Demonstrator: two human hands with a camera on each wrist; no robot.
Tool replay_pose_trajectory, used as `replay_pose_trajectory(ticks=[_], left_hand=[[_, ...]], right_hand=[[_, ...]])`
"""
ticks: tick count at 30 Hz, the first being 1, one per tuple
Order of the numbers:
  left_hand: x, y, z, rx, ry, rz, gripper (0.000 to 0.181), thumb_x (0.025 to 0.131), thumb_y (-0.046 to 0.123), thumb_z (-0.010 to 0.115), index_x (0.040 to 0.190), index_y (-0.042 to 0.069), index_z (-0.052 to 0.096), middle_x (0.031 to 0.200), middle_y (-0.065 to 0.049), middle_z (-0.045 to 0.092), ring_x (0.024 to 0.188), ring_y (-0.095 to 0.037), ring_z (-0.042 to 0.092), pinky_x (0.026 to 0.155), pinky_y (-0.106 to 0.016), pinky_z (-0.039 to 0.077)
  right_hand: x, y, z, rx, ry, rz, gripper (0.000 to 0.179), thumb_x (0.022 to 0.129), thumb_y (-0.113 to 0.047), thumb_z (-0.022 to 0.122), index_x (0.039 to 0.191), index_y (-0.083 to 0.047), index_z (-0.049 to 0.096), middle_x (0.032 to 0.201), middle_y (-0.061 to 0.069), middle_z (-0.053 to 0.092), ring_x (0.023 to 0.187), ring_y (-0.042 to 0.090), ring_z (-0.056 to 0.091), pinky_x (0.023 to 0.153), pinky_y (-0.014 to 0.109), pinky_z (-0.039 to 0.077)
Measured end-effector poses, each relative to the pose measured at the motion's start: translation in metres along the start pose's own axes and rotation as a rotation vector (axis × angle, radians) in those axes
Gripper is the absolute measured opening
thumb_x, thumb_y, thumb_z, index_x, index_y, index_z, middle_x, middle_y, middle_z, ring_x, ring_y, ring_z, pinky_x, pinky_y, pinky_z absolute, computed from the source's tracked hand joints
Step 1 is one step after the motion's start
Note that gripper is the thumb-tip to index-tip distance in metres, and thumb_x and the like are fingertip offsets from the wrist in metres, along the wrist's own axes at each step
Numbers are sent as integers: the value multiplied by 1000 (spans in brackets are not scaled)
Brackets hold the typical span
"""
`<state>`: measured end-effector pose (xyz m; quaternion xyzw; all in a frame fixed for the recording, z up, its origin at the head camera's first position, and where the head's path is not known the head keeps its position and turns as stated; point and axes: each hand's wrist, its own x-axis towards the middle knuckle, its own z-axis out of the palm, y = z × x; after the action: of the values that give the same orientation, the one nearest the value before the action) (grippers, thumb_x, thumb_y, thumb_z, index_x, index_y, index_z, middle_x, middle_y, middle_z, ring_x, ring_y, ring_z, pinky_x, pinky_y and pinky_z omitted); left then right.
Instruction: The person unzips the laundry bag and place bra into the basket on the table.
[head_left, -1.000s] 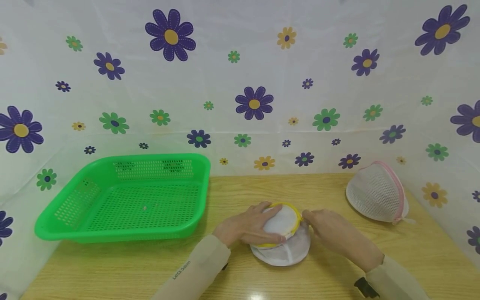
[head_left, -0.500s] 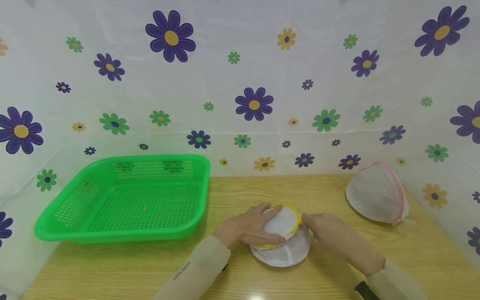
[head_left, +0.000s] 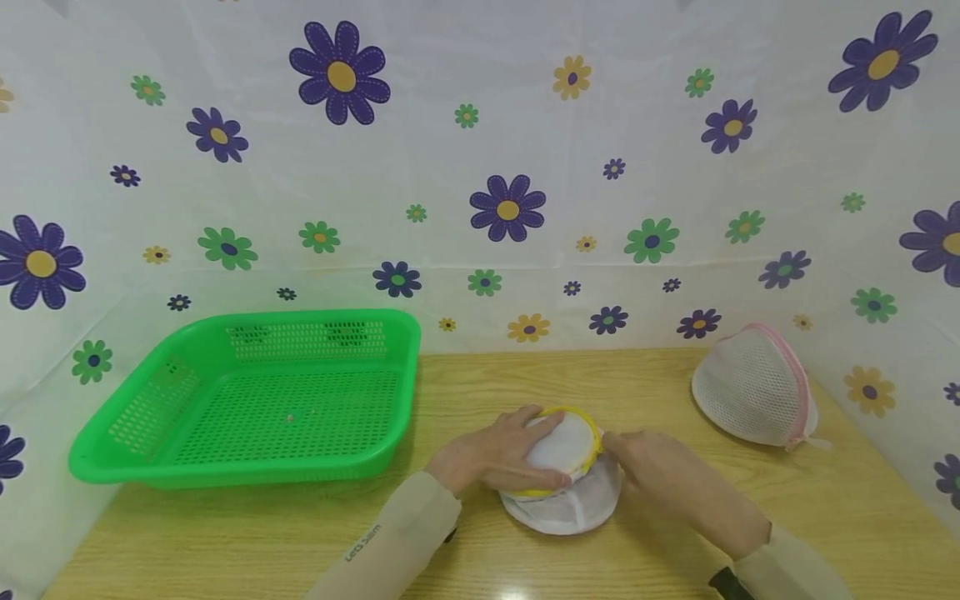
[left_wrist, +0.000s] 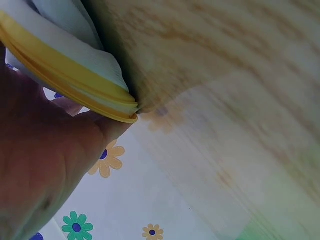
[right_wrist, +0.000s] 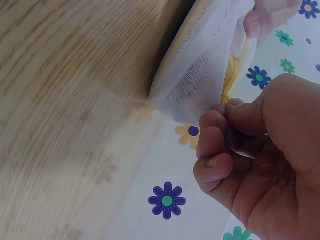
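A white mesh laundry bag (head_left: 566, 510) with a yellow zipper (right_wrist: 231, 75) sits on the table between both hands. My left hand (head_left: 504, 458) lies across its round top, thumb and fingers spread to either side, gripping it near the yellow rim. At the bag's right edge, my right hand (head_left: 654, 468) pinches the end of the yellow zipper between thumb and forefinger. Its other fingers (right_wrist: 211, 142) are curled in, as the right wrist view shows. The zipper's pull tab is hidden in that pinch. The left wrist view shows the yellow band (left_wrist: 75, 82) against the left hand.
To the left stands a green perforated plastic basket (head_left: 247, 475) with tiny specks on its floor. A second white mesh bag (head_left: 750, 385) with pink trim rests at the back right. Behind the wooden table (head_left: 487, 562) hangs a flower-printed white sheet (head_left: 435, 150).
My right hand has shifted very slightly toward the near side at the zipper. The left hand and the bag stay almost in place.
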<state>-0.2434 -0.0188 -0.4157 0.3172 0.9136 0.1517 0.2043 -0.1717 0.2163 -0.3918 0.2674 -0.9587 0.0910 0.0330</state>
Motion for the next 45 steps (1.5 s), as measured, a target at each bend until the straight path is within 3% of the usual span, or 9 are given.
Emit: replay_pose_trajectory(ticks=[6,19,29,39,45], left_hand=[[-1,1,0,-3,2,-4,90,91,72,56,164,34,19,173,-6,17,155,-40,27,120,-60,35],[-2,2,-1,-5,-2,-2,90,92,71,56,164,33,19,173,-6,16,155,-39,27,119,-60,35],[-1,1,1,-2,3,1,91,91,71,57,165,33,19,173,-5,16,156,-37,27,120,-59,35],[-2,1,1,3,12,10,92,90,73,56,165,33,19,172,-5,18,155,-36,29,119,-59,37],[-2,1,0,8,18,7,92,90,72,57,164,32,20,172,-6,19,154,-38,30,118,-58,38]], right_hand=[[-3,-2,2,51,-14,-15,21,85,6,62,93,-13,64,86,-1,72,73,10,65,66,29,58],[-4,-3,4,37,15,-18,14,91,2,63,91,-13,63,81,-2,70,67,3,57,60,24,53],[-5,-4,6,37,25,-29,17,88,3,62,88,-13,59,72,-6,61,61,3,49,54,24,47],[-6,-6,5,57,14,-67,26,81,8,62,97,-12,64,81,-3,70,70,4,60,64,28,57],[-6,-8,5,82,6,-85,30,80,9,60,102,-10,64,81,-3,68,70,2,56,64,28,56]])
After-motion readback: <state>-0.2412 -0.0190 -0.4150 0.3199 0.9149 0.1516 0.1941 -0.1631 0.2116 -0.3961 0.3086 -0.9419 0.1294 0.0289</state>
